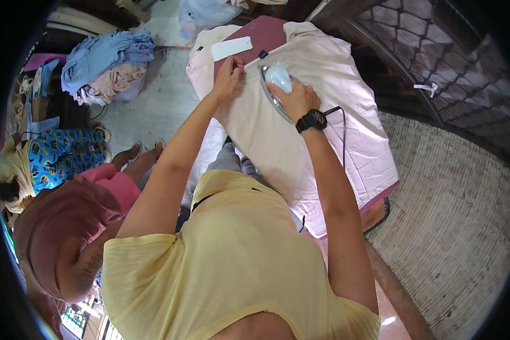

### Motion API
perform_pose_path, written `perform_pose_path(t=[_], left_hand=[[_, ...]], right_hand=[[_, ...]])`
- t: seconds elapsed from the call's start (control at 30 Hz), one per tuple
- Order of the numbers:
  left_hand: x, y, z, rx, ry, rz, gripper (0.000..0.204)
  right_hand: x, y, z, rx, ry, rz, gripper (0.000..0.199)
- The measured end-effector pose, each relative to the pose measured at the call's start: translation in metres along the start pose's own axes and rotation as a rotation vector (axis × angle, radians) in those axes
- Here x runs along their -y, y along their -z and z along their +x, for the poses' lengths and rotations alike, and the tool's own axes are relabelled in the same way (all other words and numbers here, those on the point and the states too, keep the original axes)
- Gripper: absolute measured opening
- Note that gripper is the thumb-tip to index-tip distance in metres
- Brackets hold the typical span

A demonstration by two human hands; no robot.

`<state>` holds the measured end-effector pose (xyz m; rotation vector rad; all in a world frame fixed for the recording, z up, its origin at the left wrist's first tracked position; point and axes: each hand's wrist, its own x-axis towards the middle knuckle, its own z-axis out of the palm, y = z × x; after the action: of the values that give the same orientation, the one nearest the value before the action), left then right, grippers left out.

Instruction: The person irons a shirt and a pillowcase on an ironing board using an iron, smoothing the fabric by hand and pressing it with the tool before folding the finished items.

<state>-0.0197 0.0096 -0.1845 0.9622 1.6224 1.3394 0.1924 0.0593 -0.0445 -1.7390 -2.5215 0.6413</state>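
Observation:
A cream garment lies spread over a maroon ironing board. My right hand, with a black watch at the wrist, is wrapped round the handle of a light blue clothes iron. The iron's metal soleplate rests on the cloth, and its black cord trails down over the board's right side. To the left, my left hand has its fingers curled together on the garment near its far edge. A white flat rectangular object lies on the board just beyond that hand.
Folded clothes are heaped at the far left. Two people stand to my left, one in a brown top and one in blue patterned clothing. A dark lattice door borders the right, above a ribbed mat. A plastic bag lies beyond the board.

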Motion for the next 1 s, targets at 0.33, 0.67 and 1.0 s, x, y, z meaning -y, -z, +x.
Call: perform_pose_path(t=[0.33, 0.67, 1.0], left_hand=[[-0.056, -0.047, 0.035, 0.141, -0.603, 0.621, 0.031], [-0.056, -0.079, 0.034, 0.033, -0.582, 0.654, 0.03], [-0.015, -0.039, -0.062, -0.21, -0.438, 0.674, 0.025]], right_hand=[[-0.211, 0.066, -0.255, -0.211, -0.645, 0.224, 0.068], [-0.382, 0.094, -0.445, -0.474, -1.432, -0.067, 0.096], [-0.486, -0.007, -0.399, -0.444, -1.357, 0.223, 0.107]])
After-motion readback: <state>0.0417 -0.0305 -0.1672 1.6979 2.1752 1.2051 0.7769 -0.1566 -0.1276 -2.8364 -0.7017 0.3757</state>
